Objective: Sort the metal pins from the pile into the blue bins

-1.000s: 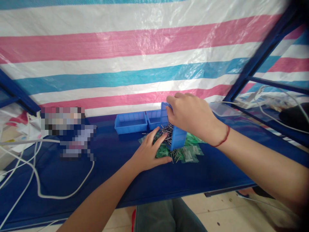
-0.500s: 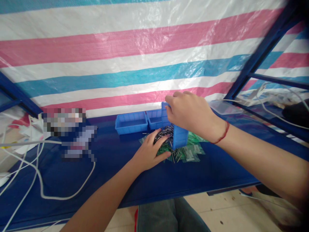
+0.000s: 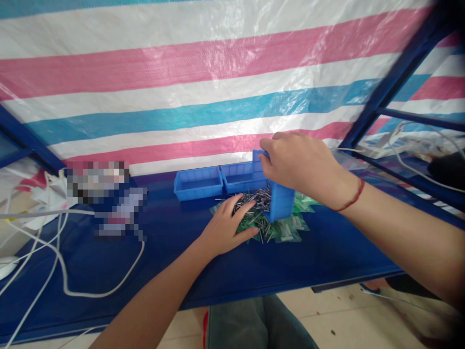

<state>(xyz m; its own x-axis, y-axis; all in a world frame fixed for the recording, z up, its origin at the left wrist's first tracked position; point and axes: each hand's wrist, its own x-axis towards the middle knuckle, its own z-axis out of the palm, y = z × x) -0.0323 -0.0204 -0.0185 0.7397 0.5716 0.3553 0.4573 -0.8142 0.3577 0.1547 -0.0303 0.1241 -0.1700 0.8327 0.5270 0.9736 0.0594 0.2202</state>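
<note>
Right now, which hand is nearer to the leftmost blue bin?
Left. The left hand, spread at the metal pins, is in front of the leftmost blue bin and to its right; the right hand, gripping a tilted bin, is farther to its right.

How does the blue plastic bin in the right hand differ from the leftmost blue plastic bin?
The held blue plastic bin is tilted steeply; the leftmost blue plastic bin sits upright. The right hand grips the held bin; the leftmost rests untouched on the blue table. Both are blue plastic.

Bins (image 3: 199,192), packets (image 3: 288,232) on blue table (image 3: 290,265)
</note>
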